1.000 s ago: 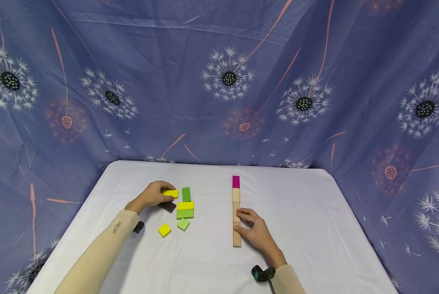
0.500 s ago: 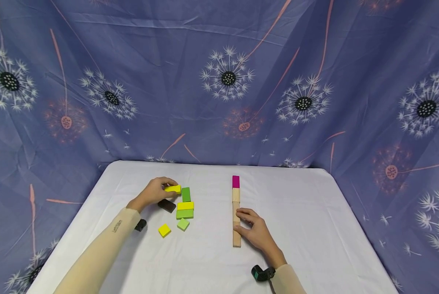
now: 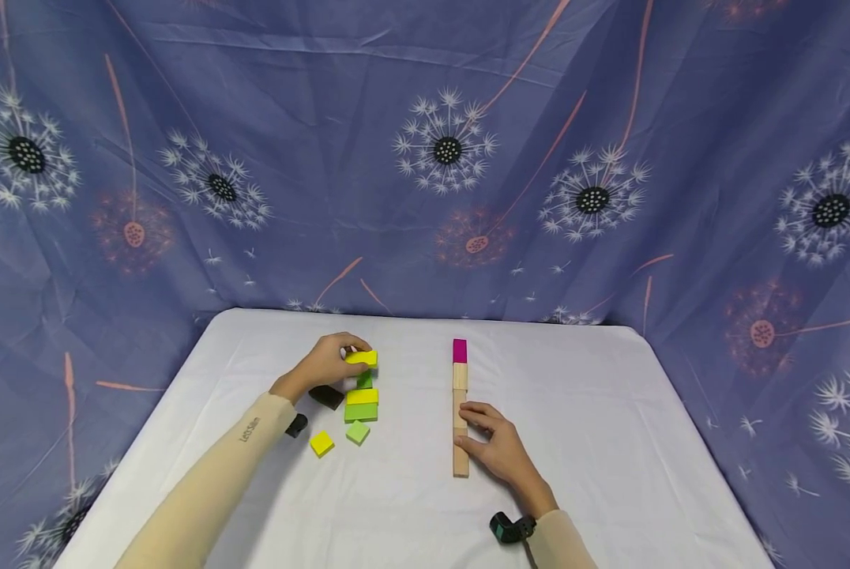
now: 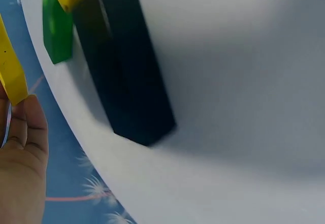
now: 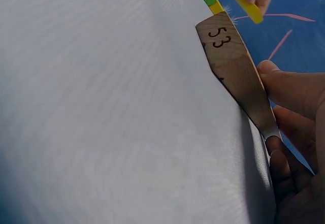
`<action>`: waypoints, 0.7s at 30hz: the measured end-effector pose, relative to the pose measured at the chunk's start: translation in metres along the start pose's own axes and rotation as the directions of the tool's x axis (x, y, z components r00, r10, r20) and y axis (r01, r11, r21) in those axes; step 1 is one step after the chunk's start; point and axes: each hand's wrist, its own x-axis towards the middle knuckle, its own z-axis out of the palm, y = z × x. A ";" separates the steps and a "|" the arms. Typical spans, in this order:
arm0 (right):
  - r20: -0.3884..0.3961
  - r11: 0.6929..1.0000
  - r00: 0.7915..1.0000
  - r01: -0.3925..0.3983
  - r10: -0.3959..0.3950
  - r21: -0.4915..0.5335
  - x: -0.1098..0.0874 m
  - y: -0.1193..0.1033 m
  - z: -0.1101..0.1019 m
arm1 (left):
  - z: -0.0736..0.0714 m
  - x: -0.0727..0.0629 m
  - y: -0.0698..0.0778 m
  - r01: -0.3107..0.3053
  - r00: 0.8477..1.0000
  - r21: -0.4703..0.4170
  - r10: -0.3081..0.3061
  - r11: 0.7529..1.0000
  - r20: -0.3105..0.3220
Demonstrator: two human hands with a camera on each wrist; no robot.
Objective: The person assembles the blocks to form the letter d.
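Note:
My left hand [image 3: 325,359] pinches a yellow block [image 3: 362,359] between thumb and fingers, raised over a green block [image 3: 364,381] that it partly hides. In the left wrist view, this yellow block [image 4: 11,69] shows at the left edge. Below the hand lies a dark brown block [image 3: 327,397]. My right hand [image 3: 499,446] touches the side of a straight row of bare wooden blocks [image 3: 460,411], with thumb and index finger set apart along it. A wooden block [image 5: 219,36] marked 53 shows in the right wrist view. The row ends in a magenta block [image 3: 460,351] at the far side.
Another yellow block [image 3: 362,397] lies against a light green block [image 3: 361,412]. Nearer me are a small light green block [image 3: 357,432] and a small yellow block [image 3: 321,444]. A white cloth [image 3: 610,442] covers the table; a patterned blue curtain [image 3: 325,197] surrounds its far sides.
My left hand has carried the yellow block rightward and slightly away from me, from beside the green block to over it. The right hand and the row look unchanged.

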 end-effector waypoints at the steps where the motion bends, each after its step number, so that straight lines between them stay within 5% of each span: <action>1: 0.001 1.000 1.000 0.000 0.000 0.000 0.000 0.000 0.000 | 0.002 0.002 0.002 -0.012 1.000 0.000 0.012 1.000 0.006; 21: 0.003 1.000 1.000 0.012 -0.012 -0.005 0.001 0.001 -0.001 | 0.048 0.019 0.037 -0.067 0.995 -0.001 0.067 0.998 0.078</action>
